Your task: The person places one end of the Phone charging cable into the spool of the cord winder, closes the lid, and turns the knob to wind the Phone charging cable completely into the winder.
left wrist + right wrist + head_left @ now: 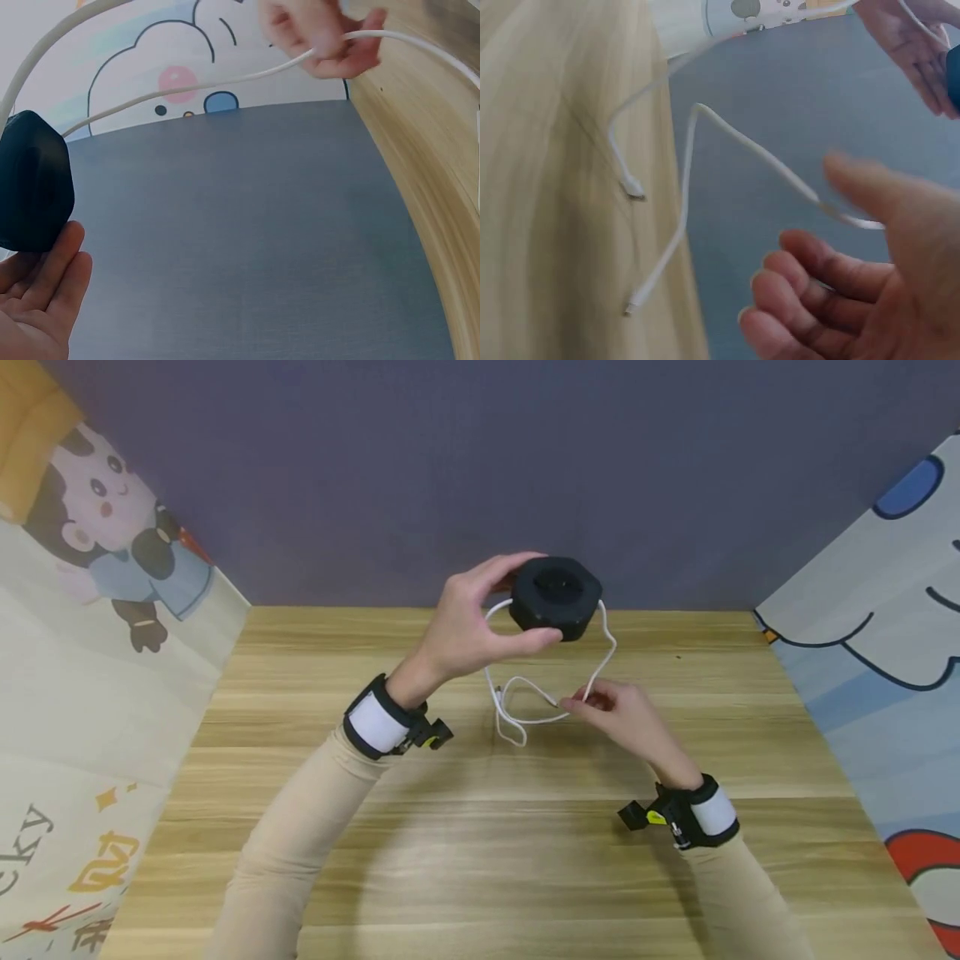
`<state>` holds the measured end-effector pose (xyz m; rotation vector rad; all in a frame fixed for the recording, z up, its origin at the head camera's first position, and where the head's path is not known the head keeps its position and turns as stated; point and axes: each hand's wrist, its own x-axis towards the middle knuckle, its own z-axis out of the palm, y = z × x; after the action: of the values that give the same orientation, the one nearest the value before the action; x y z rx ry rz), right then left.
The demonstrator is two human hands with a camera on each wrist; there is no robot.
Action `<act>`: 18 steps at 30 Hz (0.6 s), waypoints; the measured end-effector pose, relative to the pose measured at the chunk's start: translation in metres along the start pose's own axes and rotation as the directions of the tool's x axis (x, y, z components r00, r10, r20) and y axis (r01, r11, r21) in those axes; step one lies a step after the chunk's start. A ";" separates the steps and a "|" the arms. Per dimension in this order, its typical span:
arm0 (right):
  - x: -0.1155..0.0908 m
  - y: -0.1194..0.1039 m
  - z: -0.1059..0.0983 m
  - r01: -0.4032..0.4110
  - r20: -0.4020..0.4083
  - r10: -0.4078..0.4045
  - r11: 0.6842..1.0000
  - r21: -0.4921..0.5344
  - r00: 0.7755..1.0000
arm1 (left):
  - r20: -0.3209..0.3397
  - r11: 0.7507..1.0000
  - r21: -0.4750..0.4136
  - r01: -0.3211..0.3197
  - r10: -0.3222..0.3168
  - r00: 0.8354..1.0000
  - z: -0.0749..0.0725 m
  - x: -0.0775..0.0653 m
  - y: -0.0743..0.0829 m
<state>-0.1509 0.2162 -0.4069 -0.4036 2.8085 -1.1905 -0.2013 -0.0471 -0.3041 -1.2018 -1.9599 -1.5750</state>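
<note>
My left hand [468,622] grips a black six-sided block [573,597] with a round centre, raised above the table. Its thumb lies along the near edge and its fingers reach the far side. A white cable [606,652] shows at both sides of the block and hangs in a loop; where it meets the block is hidden. Lower right, my right hand [626,714] holds the cable between thumb and curled fingers; these look blurred in the left wrist view. Two slim cable ends with plugs [634,187] hang in the right wrist view, over the wood.
Beneath the hands is a wood-grain table [480,860]. A dark grey-blue panel [375,468] rises along its back edge. Cartoon-printed sheets stand at the left [67,693] and the right [862,677]. Each wrist wears a strapped camera band [378,722].
</note>
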 end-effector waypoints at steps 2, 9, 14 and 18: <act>-0.001 0.004 0.002 -0.011 -0.003 0.011 0.998 0.054 1.000 | -0.002 1.000 -0.003 0.001 -0.001 1.000 0.000 0.000 0.000; 0.002 0.016 -0.005 -0.037 -0.099 0.086 0.908 0.418 0.991 | -0.030 0.999 -0.031 -0.010 0.009 1.000 -0.001 -0.004 0.000; 0.001 0.024 -0.015 0.018 -0.115 0.116 0.626 0.780 0.987 | -0.068 0.998 -0.043 -0.045 0.042 0.997 -0.001 -0.004 0.001; 0.002 0.027 -0.021 0.061 -0.138 0.155 0.421 0.905 0.978 | -0.086 0.997 -0.046 -0.060 0.056 0.995 -0.001 -0.004 0.002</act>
<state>-0.1616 0.2486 -0.4118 -0.0861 1.7495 -2.5679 -0.1976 -0.0495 -0.3055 -1.1796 -1.8284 -1.6254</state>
